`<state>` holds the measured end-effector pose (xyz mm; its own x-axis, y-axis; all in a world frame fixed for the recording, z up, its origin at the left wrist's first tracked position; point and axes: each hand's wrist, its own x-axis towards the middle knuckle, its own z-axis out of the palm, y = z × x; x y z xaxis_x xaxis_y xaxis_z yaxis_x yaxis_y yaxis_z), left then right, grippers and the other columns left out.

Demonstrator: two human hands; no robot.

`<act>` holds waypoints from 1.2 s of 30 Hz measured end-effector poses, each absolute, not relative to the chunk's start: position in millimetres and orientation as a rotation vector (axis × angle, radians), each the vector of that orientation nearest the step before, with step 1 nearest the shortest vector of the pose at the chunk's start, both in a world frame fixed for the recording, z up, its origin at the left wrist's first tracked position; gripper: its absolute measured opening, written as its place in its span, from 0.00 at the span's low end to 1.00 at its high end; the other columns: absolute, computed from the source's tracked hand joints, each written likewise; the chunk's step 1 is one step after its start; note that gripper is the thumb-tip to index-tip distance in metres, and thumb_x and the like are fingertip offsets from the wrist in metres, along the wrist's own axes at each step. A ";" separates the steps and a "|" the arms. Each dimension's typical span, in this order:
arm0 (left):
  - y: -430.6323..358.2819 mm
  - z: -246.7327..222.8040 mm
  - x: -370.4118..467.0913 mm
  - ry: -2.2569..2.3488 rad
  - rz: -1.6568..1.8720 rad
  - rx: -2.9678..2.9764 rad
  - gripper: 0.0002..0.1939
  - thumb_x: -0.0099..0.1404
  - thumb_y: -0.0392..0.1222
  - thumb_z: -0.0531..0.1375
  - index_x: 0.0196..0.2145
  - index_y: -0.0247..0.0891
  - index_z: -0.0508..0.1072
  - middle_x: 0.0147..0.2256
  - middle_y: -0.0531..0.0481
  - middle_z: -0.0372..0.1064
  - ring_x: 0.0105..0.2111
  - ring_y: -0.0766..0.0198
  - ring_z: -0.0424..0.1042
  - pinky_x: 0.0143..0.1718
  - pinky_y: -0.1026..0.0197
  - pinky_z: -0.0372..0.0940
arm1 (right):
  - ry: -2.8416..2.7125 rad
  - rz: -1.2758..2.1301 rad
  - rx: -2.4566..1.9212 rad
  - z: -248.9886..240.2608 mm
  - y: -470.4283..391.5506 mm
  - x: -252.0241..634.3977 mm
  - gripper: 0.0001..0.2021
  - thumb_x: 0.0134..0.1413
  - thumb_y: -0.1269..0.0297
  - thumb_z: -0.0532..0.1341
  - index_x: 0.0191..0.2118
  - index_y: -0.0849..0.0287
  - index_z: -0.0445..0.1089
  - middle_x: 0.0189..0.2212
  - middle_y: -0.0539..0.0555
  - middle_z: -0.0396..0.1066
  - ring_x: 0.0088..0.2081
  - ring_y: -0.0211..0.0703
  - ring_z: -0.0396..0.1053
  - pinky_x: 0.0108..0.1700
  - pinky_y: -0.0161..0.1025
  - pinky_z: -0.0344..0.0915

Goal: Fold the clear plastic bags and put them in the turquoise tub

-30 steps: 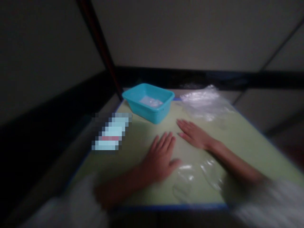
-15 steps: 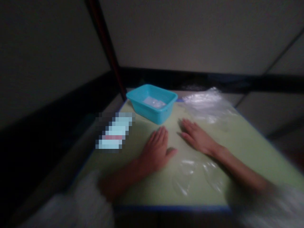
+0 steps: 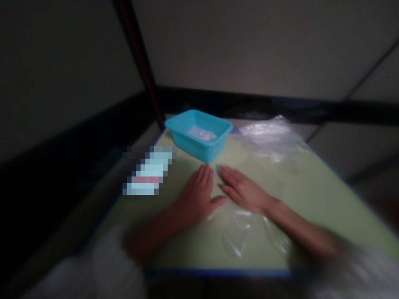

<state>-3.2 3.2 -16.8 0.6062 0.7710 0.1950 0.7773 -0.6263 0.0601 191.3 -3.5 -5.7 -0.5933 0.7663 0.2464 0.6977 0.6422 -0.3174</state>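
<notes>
My left hand (image 3: 198, 195) lies flat, palm down, on the yellow-green table (image 3: 187, 253), its thumb stretched out to the right. Just right of it, my right hand (image 3: 245, 187) rests palm down with its fingers outstretched, pointing up and left. A small gap separates the two hands. Beneath and in front of them, a thin clear plastic bag (image 3: 238, 236) is spread on the table; its outline is hard to make out. Beyond my fingertips stands a turquoise basin (image 3: 199, 143) with whitish, shiny plastic pieces (image 3: 202, 133) inside. Neither hand holds anything.
Crumpled clear plastic bags (image 3: 271, 135) lie at the table's back right. At the left edge is a pixelated, light, flat object (image 3: 149, 172). The table has a blue edge (image 3: 218, 273). Walls stand behind and to the left.
My right hand has slid left and slightly toward me, closer to my left hand. My left hand has shifted slightly left. Both remain flat.
</notes>
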 end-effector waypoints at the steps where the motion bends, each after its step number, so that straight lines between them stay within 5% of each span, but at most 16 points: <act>1: 3.2 -15.6 -5.4 -1.348 -0.285 -2.792 0.46 0.62 0.66 0.46 0.59 0.16 0.55 0.62 0.24 0.46 0.64 0.42 0.44 0.62 0.45 0.45 | -2.505 0.261 -1.171 -5.3 -3.5 191.4 0.28 0.65 0.56 0.46 0.64 0.67 0.51 0.63 0.65 0.50 0.64 0.51 0.48 0.64 0.54 0.48; 36: 2.0 -5.7 -23.7 -1.410 -0.013 -2.903 0.59 0.49 0.72 0.54 0.62 0.18 0.47 0.64 0.25 0.36 0.65 0.38 0.35 0.62 0.45 0.42 | -2.660 0.202 -1.132 -9.1 -12.4 184.0 0.34 0.64 0.47 0.43 0.66 0.67 0.43 0.65 0.64 0.44 0.66 0.50 0.40 0.65 0.53 0.43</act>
<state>-23.7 2.0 -5.7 0.6187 0.7851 -0.0304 0.7844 -0.6150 0.0806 184.0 -12.4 -9.1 -0.6695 0.7236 0.1680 0.6900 0.6895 -0.2202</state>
